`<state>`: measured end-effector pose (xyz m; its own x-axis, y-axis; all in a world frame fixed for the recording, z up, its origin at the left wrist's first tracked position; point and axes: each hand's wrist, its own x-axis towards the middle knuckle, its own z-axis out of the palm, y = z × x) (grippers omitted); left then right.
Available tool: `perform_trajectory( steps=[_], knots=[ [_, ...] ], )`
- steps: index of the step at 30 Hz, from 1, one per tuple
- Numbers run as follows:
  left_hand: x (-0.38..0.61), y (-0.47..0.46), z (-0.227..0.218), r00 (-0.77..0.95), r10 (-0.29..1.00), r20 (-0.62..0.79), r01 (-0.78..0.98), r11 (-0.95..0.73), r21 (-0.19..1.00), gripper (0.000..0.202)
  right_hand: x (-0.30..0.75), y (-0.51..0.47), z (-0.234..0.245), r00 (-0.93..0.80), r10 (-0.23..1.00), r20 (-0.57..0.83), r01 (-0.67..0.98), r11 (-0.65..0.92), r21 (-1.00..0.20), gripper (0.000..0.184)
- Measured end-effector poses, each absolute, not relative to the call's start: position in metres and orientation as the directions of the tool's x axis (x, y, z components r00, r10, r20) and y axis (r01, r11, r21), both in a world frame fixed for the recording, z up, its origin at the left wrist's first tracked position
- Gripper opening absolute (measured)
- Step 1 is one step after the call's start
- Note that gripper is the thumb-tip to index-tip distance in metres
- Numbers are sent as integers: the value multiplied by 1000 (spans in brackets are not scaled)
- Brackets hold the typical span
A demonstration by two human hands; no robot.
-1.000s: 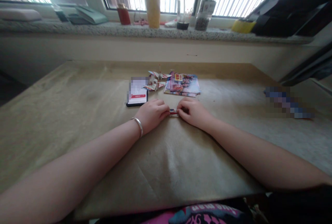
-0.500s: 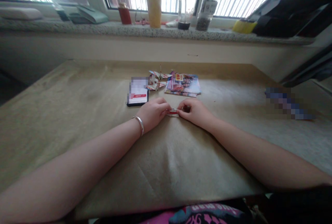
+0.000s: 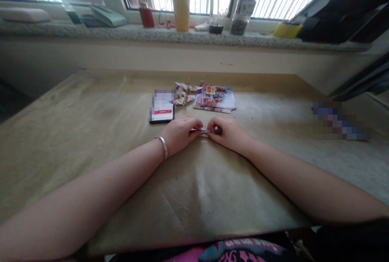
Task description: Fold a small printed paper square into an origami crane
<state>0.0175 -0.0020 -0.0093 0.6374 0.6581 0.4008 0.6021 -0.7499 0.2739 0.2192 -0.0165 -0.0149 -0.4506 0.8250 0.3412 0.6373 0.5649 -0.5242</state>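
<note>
A small folded piece of paper [image 3: 204, 131] is pinched between my two hands just above the table. My left hand [image 3: 183, 133], with a silver bangle at the wrist, grips its left end between thumb and fingers. The right end is held in the fingertips of my right hand [image 3: 227, 132], thumb and index finger curled together. Much of the paper is hidden by the fingers. Beyond my hands stand folded paper cranes [image 3: 184, 99]. A stack of printed leaflets [image 3: 215, 98] lies to their right, and a phone [image 3: 162, 112] with a lit screen to their left.
A tan cover lies over the table [image 3: 146, 197]. At the far right is a blurred bluish flat item [image 3: 338, 122]. Along the windowsill [image 3: 121, 33] stand a red container [image 3: 146, 15], a tall yellow cylinder [image 3: 180, 3], a clear jar [image 3: 241, 15] and a black bag [image 3: 343, 11].
The paper has tilted or been turned between my fingers: its red strip showed before and now only a thin pale edge shows. Both hands stay in nearly the same place.
</note>
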Motion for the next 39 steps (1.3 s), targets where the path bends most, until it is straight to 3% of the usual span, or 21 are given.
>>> perform_trajectory(
  steps=[4, 11, 21, 32, 39],
  knots=[
    [18, -2, -9, 631, 685, 365, 602, -729, 327, 5, 221, -16, -14, -474, 817, 329, 679, 577, -455, 8],
    [18, -1, -10, 655, 661, 368, 582, -751, 312, 4, 222, -16, -11, -547, 768, 333, 714, 636, -293, 10],
    [24, -4, -9, 711, 576, 402, 543, -814, 206, 8, 218, -19, -7, -657, 670, 346, 664, 731, -156, 18],
    [20, -3, -9, 731, 586, 349, 565, -807, 172, 17, 219, -12, -14, -555, 760, 340, 685, 648, -332, 16],
    [19, -3, -7, 765, 556, 323, 551, -826, 117, 14, 221, -13, -13, -583, 734, 349, 630, 679, -376, 5]
  ],
)
